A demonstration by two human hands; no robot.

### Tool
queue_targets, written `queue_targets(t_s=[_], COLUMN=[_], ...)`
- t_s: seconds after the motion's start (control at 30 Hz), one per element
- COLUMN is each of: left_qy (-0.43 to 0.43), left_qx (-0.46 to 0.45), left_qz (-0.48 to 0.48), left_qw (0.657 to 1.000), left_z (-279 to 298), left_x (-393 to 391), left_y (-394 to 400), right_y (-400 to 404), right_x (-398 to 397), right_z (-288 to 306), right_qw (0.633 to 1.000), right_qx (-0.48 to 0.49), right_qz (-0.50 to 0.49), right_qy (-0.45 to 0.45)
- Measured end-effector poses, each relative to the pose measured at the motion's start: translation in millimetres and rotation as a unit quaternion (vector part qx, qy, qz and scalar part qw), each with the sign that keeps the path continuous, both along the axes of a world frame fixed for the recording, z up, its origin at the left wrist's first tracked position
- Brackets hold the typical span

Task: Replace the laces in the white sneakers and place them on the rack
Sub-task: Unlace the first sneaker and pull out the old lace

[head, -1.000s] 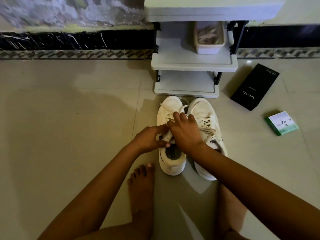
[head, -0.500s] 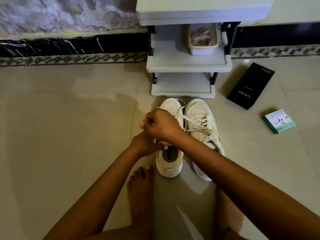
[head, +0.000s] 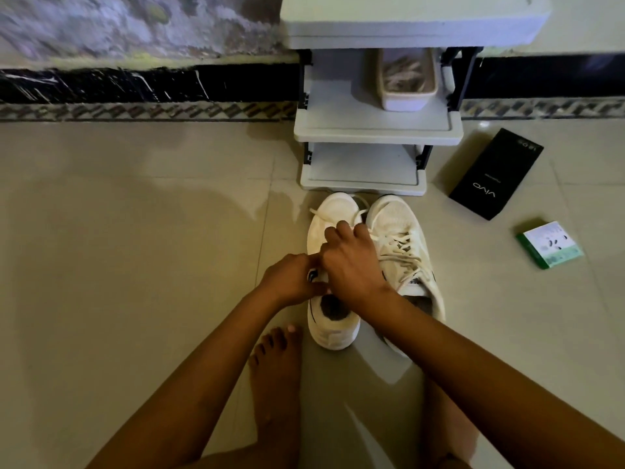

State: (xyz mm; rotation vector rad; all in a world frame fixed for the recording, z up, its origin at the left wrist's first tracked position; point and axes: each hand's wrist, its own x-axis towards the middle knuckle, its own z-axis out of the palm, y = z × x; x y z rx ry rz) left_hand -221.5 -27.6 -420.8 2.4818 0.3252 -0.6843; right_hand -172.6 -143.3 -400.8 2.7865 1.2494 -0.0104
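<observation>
pull the lace (head: 333, 216) gently and straight so it slides through the holes without bunching. the right hand (head: 351, 262) curls its fingers round the lace over the left sneaker (head: 329, 328). the left hand (head: 292, 280) pinches that shoe's side, touching the right hand. the right sneaker (head: 404, 238) sits just beside them, the rack (head: 372, 133) beyond the toes.
</observation>
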Motion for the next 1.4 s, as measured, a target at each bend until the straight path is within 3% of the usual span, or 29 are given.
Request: queue_targets(t_s=[0.07,0.13,0.17,0.2,0.3,0.37,0.5,0.57,0.63,0.7,0.73,0.77,0.87,0.97,1.07,1.13,1.2,1.3,1.33,1.4], left_qy=[-0.002,-0.001,0.000,-0.001,-0.011,-0.008,-0.008,-0.011,-0.011,-0.009,-0.008,-0.007,-0.006,-0.001,0.001,-0.002,-0.002,0.002,0.001,-0.003], left_qx=[0.017,0.007,0.002,0.004,0.017,0.018,0.010,0.006,0.005,0.006,0.007,0.008,0.008,0.009,0.010,0.010,0.013,0.006,0.005,-0.002], left_qz=[-0.003,-0.004,-0.004,-0.002,-0.001,0.000,0.004,0.006,0.004,0.007,0.011,0.013,0.003,0.006,0.005,0.010,0.025,0.043,0.044,0.045], left_qw=[1.000,1.000,1.000,1.000,1.000,1.000,1.000,1.000,1.000,1.000,1.000,1.000,1.000,1.000,1.000,1.000,1.000,0.999,0.999,0.999], left_z=[1,-1,-1,-2,-4,-3,-3,-4,-5,-6,-6,-6,-4,-2,0,1,1,0,0,-1], left_x=[2,1,0,-1,-2,-1,-1,-1,-1,0,0,-1,-1,-2,-2,-2,-2,-2,-2,-3], left_y=[4,7,6,5,0,-1,-3,-3,-3,-3,-3,-3,-4,-4,-5,-6,-5,-6,-6,-5], right_y=[5,2,-1,-3,-11,-17,-20,-17,-15,-14,-15,-16,-19,-22,-21,-17,-12,-7,-8,-14], right_x=[3,11,12,10,6,3,-1,0,4,10,8,6,7,6,4,4,3,0,-1,0], right_z=[-3,-5,-8,-10,-19,-15,-14,-15,-5,-4,-4,-3,-9,-7,-5,-4,3,8,7,-1], right_qw=[0.976,0.876,0.832,0.830,0.946,0.981,0.993,0.985,0.928,0.819,0.786,0.796,0.940,0.991,0.993,0.986,0.942,0.833,0.835,0.916], right_qx=[0.113,0.239,0.285,0.293,0.130,0.085,0.080,0.126,0.230,0.323,0.352,0.345,0.166,0.057,0.081,0.114,0.212,0.365,0.361,0.244], right_qz=[-0.101,-0.232,-0.259,-0.257,-0.145,-0.095,-0.058,-0.069,-0.160,-0.223,-0.228,-0.213,-0.128,-0.064,-0.064,-0.065,-0.106,-0.173,-0.177,-0.141], right_qy=[0.155,0.350,0.398,0.398,0.261,0.146,0.057,0.098,0.245,0.418,0.454,0.449,0.269,0.107,0.062,0.101,0.239,0.377,0.375,0.285])
